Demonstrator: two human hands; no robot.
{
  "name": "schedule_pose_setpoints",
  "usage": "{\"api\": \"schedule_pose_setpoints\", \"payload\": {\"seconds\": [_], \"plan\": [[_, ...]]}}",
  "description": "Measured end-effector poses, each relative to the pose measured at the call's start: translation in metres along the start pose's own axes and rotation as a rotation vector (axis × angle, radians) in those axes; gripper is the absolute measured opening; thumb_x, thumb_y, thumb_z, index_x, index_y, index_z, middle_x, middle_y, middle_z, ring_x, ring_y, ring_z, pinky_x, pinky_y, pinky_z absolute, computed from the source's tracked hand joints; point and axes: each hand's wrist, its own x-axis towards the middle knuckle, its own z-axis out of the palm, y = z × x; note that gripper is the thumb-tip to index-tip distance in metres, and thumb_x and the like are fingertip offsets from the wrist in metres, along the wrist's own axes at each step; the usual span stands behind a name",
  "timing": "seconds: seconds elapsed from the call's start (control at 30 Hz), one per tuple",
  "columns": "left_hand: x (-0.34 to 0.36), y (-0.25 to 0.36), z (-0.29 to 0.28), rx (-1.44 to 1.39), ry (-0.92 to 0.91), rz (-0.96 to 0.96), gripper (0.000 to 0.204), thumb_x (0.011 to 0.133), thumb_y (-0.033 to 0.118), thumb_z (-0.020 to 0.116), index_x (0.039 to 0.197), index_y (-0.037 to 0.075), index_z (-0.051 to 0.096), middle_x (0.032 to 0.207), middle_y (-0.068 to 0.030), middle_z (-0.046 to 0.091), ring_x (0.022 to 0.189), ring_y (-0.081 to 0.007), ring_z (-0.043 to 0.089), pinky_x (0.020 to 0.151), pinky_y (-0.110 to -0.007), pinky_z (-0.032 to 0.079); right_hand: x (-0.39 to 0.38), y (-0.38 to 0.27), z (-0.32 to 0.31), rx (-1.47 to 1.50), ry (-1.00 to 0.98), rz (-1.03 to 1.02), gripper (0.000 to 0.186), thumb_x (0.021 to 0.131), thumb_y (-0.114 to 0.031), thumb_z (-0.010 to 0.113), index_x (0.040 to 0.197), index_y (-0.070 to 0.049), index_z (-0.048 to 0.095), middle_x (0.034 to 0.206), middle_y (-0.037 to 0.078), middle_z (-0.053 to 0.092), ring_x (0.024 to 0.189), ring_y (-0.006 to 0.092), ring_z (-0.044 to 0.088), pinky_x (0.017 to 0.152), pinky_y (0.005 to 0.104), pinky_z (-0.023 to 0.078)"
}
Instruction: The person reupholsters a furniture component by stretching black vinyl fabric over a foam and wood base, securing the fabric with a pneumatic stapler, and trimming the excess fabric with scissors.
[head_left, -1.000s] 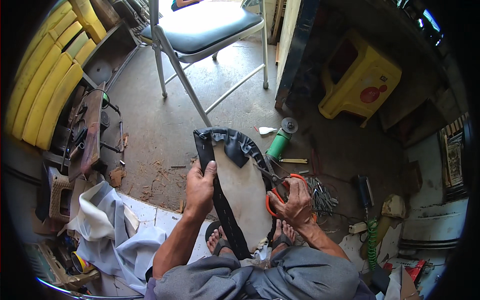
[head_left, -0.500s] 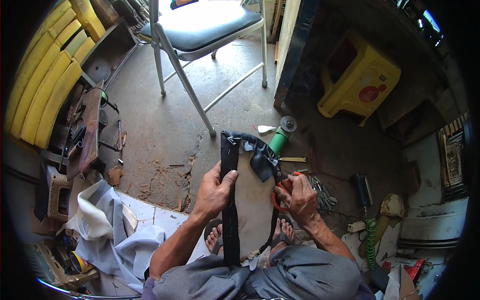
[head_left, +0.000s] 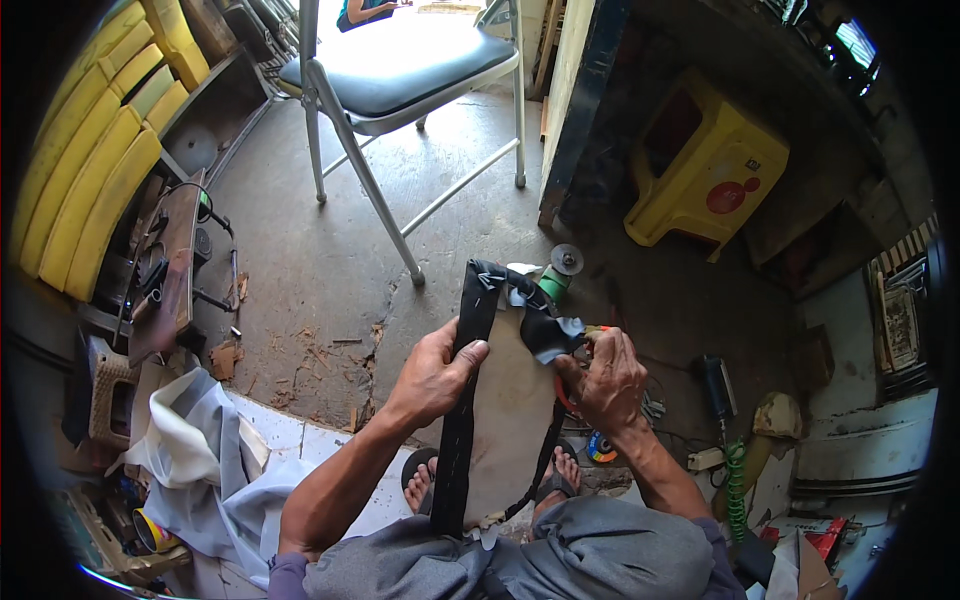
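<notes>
A flat board (head_left: pixel 500 410) stands tilted against my lap, with black upholstery fabric (head_left: pixel 462 440) folded over its edges and stapled along the left side. My left hand (head_left: pixel 438 375) is closed round that left edge, thumb on the near face. At the upper right, my right hand (head_left: pixel 606 382) is closed at a loose black flap (head_left: pixel 548 338) with a pale grey backing. Under its fingers shows the red handle of a pair of pliers (head_left: pixel 563 392); the hand hides their jaws. Torn fabric bits hang along the board's top edge.
A folding chair (head_left: pixel 410 80) stands ahead, and a yellow plastic stool (head_left: pixel 705 170) lies to the right. A green angle grinder (head_left: pixel 554 284) rests just beyond the board. Grey sheeting (head_left: pixel 215 460) is heaped at left, and a mallet (head_left: pixel 775 420) lies at right.
My right hand has moved up and slightly right from the board's edge, and the loose flap is now pulled outward, showing more grey backing. The board has shifted a little, its top to the right.
</notes>
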Motion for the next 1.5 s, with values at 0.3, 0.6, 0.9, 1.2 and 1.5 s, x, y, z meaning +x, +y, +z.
{"api": "schedule_pose_setpoints", "payload": {"seconds": [0.3, 0.6, 0.9, 1.2, 1.5], "plan": [[0.017, 0.019, -0.001, 0.089, -0.016, -0.029, 0.031, 0.111, 0.014, 0.054, 0.137, -0.002, 0.057, 0.115, -0.0068, 0.07, 0.103, -0.0115, 0.064, 0.093, -0.031, 0.054, -0.004, 0.009, -0.002, -0.03, 0.037, 0.071, 0.054, 0.102, -0.055, 0.06, 0.089, -0.004, 0.051, 0.082, 0.014, 0.056, 0.074, 0.0336, 0.063, 0.058, 0.0459, 0.053], [0.029, 0.026, 0.012, 0.282, -0.177, -0.087, 0.039, 0.11, 0.016, 0.056, 0.144, -0.002, 0.053, 0.121, -0.0084, 0.069, 0.108, -0.0138, 0.065, 0.095, -0.033, 0.054, 0.014, 0.028, -0.005, -0.082, 0.048, 0.007, 0.042, 0.108, -0.038, 0.056, 0.082, -0.006, 0.05, 0.068, 0.011, 0.052, 0.056, 0.0307, 0.06, 0.046, 0.041, 0.047], [0.051, 0.03, 0.02, 0.435, -0.256, 0.057, 0.033, 0.105, 0.023, 0.059, 0.126, -0.002, 0.064, 0.106, -0.0185, 0.076, 0.097, -0.0259, 0.072, 0.089, -0.043, 0.053, 0.012, 0.039, -0.003, -0.079, 0.035, 0.093, 0.043, 0.11, -0.039, 0.052, 0.08, -0.008, 0.049, 0.069, 0.011, 0.054, 0.057, 0.0308, 0.061, 0.047, 0.0414, 0.049], [0.055, 0.056, 0.004, 0.555, -0.439, -0.128, 0.039, 0.106, 0.027, 0.062, 0.133, -0.001, 0.062, 0.111, -0.0112, 0.073, 0.102, -0.0175, 0.066, 0.093, -0.038, 0.051, 0.015, 0.051, -0.003, -0.173, 0.186, -0.032, 0.045, 0.11, -0.038, 0.052, 0.077, -0.008, 0.048, 0.068, 0.01, 0.053, 0.058, 0.027, 0.062, 0.047, 0.0394, 0.049], [0.056, 0.063, -0.022, 0.627, -0.515, -0.269, 0.056, 0.103, 0.041, 0.067, 0.141, 0.001, 0.06, 0.118, -0.0073, 0.071, 0.107, -0.0147, 0.063, 0.097, -0.034, 0.049, 0.01, 0.055, -0.023, -0.021, -0.065, -0.111, 0.044, 0.109, -0.037, 0.052, 0.076, -0.008, 0.048, 0.067, 0.011, 0.052, 0.06, 0.0291, 0.061, 0.053, 0.0413, 0.048]]}}
